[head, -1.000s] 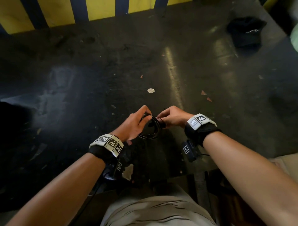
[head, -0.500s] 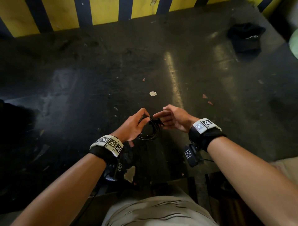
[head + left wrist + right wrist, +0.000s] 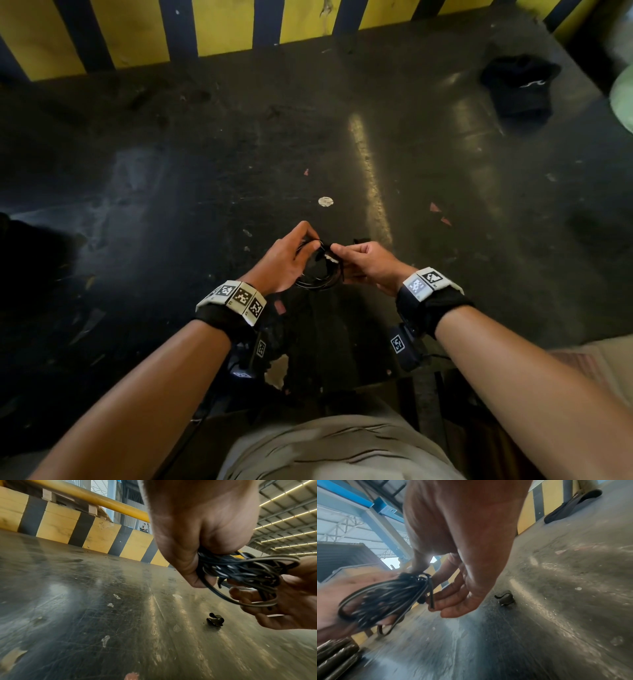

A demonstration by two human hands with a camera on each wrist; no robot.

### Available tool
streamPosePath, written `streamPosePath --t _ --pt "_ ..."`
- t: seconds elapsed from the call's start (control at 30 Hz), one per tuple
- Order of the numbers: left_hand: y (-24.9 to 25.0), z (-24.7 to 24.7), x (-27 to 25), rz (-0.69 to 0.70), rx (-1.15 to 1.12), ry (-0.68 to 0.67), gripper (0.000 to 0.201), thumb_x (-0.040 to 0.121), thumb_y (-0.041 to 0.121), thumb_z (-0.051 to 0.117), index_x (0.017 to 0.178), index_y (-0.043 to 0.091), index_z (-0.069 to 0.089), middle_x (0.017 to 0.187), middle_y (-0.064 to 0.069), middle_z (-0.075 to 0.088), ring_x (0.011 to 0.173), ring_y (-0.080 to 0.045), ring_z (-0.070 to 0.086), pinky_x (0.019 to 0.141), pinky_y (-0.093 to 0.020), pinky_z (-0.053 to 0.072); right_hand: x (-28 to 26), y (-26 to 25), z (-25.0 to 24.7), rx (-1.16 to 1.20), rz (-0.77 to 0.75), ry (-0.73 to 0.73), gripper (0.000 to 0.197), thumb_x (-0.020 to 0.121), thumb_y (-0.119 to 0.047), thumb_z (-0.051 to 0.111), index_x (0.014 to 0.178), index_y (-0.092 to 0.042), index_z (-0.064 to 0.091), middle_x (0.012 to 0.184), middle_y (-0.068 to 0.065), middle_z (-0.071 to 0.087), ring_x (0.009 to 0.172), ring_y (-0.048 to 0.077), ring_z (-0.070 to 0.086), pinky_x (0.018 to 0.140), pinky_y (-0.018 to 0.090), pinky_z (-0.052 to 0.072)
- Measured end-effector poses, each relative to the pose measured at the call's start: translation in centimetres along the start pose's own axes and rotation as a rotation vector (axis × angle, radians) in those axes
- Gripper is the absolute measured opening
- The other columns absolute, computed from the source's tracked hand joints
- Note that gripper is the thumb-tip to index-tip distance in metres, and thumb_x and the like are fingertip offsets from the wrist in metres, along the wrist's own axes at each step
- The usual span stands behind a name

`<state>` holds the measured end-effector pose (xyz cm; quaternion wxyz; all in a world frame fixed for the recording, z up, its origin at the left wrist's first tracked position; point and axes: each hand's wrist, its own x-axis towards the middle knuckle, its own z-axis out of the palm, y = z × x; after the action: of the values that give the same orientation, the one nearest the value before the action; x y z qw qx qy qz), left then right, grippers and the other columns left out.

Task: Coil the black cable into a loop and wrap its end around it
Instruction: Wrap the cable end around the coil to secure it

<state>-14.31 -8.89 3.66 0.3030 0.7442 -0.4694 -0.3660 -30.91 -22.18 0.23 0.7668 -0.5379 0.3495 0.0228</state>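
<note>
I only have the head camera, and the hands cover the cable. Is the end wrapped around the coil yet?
Observer: The right wrist view shows one strand crossing round the black cable bundle, near where the right hand pinches it.
Operator: Where's the tip?
Observer: The cable end hangs loose in front of that hand's fingers.
Operator: Is the left hand holding firmly?
Observer: In the left wrist view, the left hand has its thumb and fingers curled round several loose turns.

Head view steeply down; both wrist views close, low, sharing the coiled cable (image 3: 243, 573).
</note>
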Motion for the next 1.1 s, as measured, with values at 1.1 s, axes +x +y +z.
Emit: streamPosePath --t 1.1 --pt "0.7 1.8 -0.9 0.032 0.044 0.000 0.010 0.107 0.027 0.046 0.116 0.024 0.047 0.099 -0.004 0.067 0.080 -0.020 0.071 0.062 -0.035 0.063 -2.3 1.1 0.1 0.036 0.130 0.024 0.024 0.085 -0.045 0.074 0.095 -0.024 0.078 0.097 0.001 0.077 0.093 0.015 0.069 0.090 0.039 0.049"
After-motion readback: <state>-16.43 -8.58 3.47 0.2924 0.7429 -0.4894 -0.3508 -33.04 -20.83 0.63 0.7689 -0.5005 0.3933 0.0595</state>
